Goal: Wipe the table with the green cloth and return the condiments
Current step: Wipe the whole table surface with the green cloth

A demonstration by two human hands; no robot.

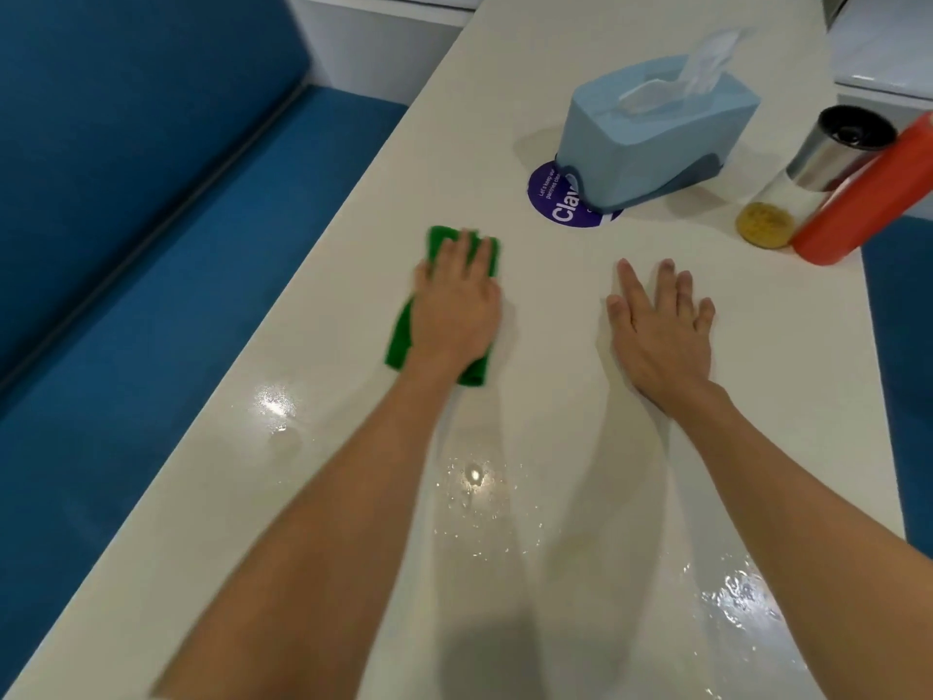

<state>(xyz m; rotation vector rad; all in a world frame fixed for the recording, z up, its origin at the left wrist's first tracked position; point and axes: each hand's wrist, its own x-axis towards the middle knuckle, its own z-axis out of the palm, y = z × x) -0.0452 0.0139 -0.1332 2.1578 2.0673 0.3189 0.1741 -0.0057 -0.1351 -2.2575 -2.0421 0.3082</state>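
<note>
Cloth (401, 341): under left hand (457, 310), long axis running away along the table (530, 93).
Left hand: fingers flat, pressing cloth.
Right hand (661, 336): fingers spread flat on table, holding nothing.
Shaker (808, 179), bottle (868, 194): beyond right hand, nearer it.

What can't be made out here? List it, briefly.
Head view:
- Purple sticker: wording partly covered by the blue tissue box.
- Red bottle: top cut off by the right edge.
- Green cloth: middle hidden under the left hand.
- Tissue: blurred.
</note>
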